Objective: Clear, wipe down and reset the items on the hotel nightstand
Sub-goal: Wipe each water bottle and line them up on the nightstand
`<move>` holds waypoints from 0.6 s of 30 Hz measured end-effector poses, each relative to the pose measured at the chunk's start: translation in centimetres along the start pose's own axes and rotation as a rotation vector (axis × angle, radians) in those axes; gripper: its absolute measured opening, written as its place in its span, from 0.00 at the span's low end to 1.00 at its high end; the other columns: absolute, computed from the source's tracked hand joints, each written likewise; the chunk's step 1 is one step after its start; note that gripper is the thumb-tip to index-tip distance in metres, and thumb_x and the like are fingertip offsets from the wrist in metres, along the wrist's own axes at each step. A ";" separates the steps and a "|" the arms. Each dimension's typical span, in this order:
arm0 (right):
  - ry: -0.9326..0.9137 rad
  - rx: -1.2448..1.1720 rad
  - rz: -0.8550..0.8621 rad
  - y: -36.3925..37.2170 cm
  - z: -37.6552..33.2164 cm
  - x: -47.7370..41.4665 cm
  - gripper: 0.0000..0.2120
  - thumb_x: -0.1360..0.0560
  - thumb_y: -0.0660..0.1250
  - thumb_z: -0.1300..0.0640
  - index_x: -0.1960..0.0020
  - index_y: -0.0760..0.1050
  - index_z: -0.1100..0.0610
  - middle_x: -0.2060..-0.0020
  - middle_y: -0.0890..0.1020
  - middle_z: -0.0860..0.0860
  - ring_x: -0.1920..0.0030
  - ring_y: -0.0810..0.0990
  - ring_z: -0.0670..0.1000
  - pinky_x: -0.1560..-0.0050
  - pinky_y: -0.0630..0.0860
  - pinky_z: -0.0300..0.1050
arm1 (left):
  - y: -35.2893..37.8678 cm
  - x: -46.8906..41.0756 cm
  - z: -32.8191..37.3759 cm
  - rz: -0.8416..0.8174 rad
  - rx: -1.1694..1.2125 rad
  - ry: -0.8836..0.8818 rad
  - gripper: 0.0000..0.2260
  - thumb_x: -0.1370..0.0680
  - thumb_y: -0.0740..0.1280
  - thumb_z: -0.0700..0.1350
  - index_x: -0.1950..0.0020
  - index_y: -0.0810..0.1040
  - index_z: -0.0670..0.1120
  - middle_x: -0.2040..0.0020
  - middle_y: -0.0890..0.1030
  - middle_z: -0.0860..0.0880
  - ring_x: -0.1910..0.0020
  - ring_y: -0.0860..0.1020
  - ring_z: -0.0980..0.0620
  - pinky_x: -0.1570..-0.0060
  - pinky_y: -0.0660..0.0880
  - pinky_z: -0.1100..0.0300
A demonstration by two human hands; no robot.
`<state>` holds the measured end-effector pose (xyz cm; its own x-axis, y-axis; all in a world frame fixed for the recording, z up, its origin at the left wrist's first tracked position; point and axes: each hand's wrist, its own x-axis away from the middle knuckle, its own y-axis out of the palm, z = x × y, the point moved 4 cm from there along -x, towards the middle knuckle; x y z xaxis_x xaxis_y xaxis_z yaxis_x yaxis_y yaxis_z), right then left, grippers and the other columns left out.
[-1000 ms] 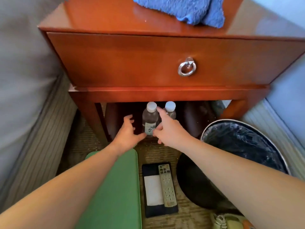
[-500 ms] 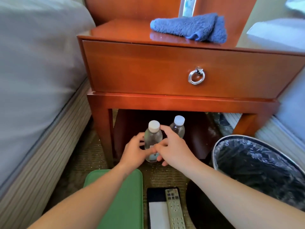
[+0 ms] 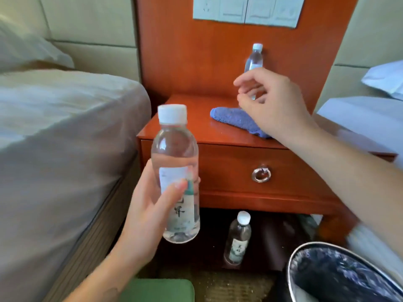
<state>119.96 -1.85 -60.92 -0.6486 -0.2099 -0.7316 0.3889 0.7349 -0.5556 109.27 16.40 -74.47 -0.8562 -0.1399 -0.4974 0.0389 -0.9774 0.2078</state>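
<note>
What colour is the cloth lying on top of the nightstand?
Blue. The cloth shows best in the head view, the only one here.

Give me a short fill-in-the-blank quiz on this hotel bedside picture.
1. The left hand grips a clear plastic water bottle with a ____ cap.
2. The ____ terry cloth lies on the reddish wooden nightstand.
3. Another small clear bottle stands ____ the nightstand's drawer.
4. The drawer's silver metal pull is shaped like a ____.
Missing words: white; blue; under; ring.
</note>
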 end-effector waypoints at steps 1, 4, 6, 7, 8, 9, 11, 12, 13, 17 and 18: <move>0.056 0.107 -0.069 0.3 1.1 -1.5 0.10 0.26 0.69 0.54 0.45 0.78 0.48 0.52 0.80 0.45 0.49 0.79 0.46 0.49 0.72 0.38 | 0.3 -1.3 1.1 0.023 0.016 0.021 0.14 0.33 0.73 0.57 0.49 0.81 0.60 0.50 0.83 0.47 0.45 0.80 0.37 0.45 0.78 0.41; 0.238 0.252 -0.430 2.0 3.7 -4.1 0.18 0.27 0.70 0.41 0.40 0.75 0.45 0.46 0.78 0.45 0.46 0.76 0.47 0.46 0.67 0.40 | 1.1 -6.2 3.7 0.085 -0.009 0.072 0.12 0.31 0.67 0.56 0.49 0.78 0.56 0.51 0.81 0.46 0.44 0.79 0.37 0.45 0.77 0.41; 0.243 0.325 -0.638 3.1 4.2 -3.8 0.21 0.28 0.69 0.38 0.37 0.73 0.42 0.45 0.78 0.44 0.49 0.77 0.47 0.46 0.70 0.41 | 1.8 -9.4 4.6 0.100 -0.070 0.088 0.13 0.29 0.66 0.55 0.47 0.76 0.52 0.52 0.80 0.44 0.49 0.82 0.41 0.52 0.80 0.47; 0.230 0.367 -0.680 3.3 4.6 -3.8 0.22 0.27 0.68 0.37 0.35 0.71 0.39 0.44 0.78 0.45 0.50 0.78 0.48 0.46 0.72 0.43 | 2.1 -11.1 4.7 0.107 -0.098 0.086 0.14 0.28 0.66 0.55 0.46 0.75 0.50 0.53 0.80 0.43 0.52 0.83 0.43 0.55 0.80 0.50; 0.227 0.392 -0.682 3.5 5.3 -3.6 0.23 0.26 0.67 0.38 0.33 0.69 0.37 0.42 0.78 0.47 0.49 0.78 0.50 0.44 0.74 0.45 | 2.4 -12.7 4.6 0.114 -0.138 0.079 0.15 0.28 0.66 0.55 0.46 0.74 0.49 0.53 0.81 0.42 0.54 0.83 0.44 0.57 0.80 0.52; 0.239 0.399 -0.654 3.5 6.3 -3.5 0.23 0.25 0.66 0.39 0.32 0.68 0.36 0.40 0.78 0.48 0.45 0.78 0.52 0.42 0.74 0.48 | 2.7 -14.2 4.5 0.109 -0.188 0.070 0.17 0.28 0.66 0.56 0.45 0.74 0.48 0.52 0.81 0.41 0.55 0.82 0.45 0.58 0.80 0.53; 0.313 0.319 -0.551 3.1 8.5 -3.1 0.20 0.23 0.65 0.44 0.31 0.69 0.37 0.43 0.81 0.49 0.44 0.79 0.53 0.45 0.75 0.46 | 3.2 -16.9 3.9 0.077 -0.341 0.034 0.18 0.29 0.67 0.58 0.46 0.75 0.47 0.55 0.81 0.44 0.59 0.82 0.49 0.58 0.78 0.53; 0.386 0.238 -0.462 2.6 9.6 -3.0 0.18 0.22 0.64 0.46 0.33 0.71 0.38 0.50 0.84 0.49 0.50 0.81 0.52 0.51 0.76 0.43 | 3.5 -18.4 3.5 0.054 -0.450 0.000 0.18 0.30 0.68 0.59 0.48 0.75 0.48 0.57 0.82 0.49 0.60 0.81 0.52 0.58 0.77 0.53; 0.463 0.148 -0.352 2.1 10.6 -2.8 0.15 0.21 0.63 0.49 0.36 0.74 0.40 0.58 0.84 0.49 0.58 0.82 0.49 0.57 0.76 0.40 | 3.7 -19.8 3.0 0.031 -0.593 -0.046 0.18 0.31 0.69 0.61 0.50 0.75 0.51 0.58 0.82 0.52 0.60 0.81 0.53 0.58 0.77 0.54; 0.636 -0.105 0.127 0.0 12.6 -2.4 0.12 0.21 0.60 0.57 0.43 0.79 0.47 0.61 0.83 0.49 0.64 0.81 0.44 0.67 0.71 0.31 | 6.0 -24.0 1.2 -0.082 -1.259 -0.124 0.24 0.32 0.61 0.73 0.53 0.73 0.54 0.56 0.79 0.54 0.54 0.79 0.50 0.54 0.77 0.52; 0.656 -0.155 0.241 -0.4 12.8 -2.2 0.13 0.21 0.60 0.58 0.41 0.79 0.49 0.57 0.83 0.49 0.59 0.82 0.47 0.62 0.71 0.33 | 7.0 -24.5 0.7 -0.118 -1.358 -0.109 0.27 0.33 0.58 0.75 0.51 0.73 0.54 0.53 0.78 0.54 0.52 0.79 0.47 0.52 0.76 0.51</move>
<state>129.62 -9.98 -64.14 -0.8351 0.3649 -0.4116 0.5048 0.8057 -0.3100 130.20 13.10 -60.24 -0.9230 -0.0944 -0.3730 0.3800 -0.3762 -0.8450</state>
